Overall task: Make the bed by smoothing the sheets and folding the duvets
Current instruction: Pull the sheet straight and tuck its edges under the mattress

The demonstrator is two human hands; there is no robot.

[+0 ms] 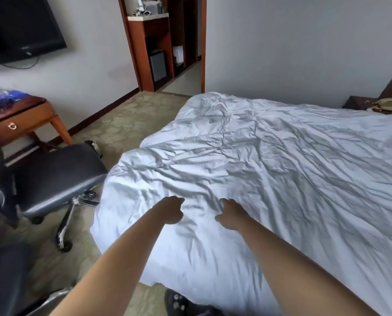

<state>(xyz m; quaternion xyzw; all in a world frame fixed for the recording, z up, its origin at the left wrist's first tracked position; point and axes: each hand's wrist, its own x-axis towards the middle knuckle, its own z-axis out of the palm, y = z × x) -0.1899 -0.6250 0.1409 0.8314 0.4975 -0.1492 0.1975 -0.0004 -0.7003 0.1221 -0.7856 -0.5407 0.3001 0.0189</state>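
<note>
The white duvet (270, 167) covers the whole bed, spread out but creased all over, so we judge the job barely begun: the smoothing is not done and no fold is made. Its near corner hangs by the black chair (60, 176). Our left hand (171, 209) looks curled, the fist on the cloth near that corner; whether it pinches fabric we cannot tell. Just beside it, our right hand (230, 214) rests on the duvet with fingers bent, its hold equally unclear.
</note>
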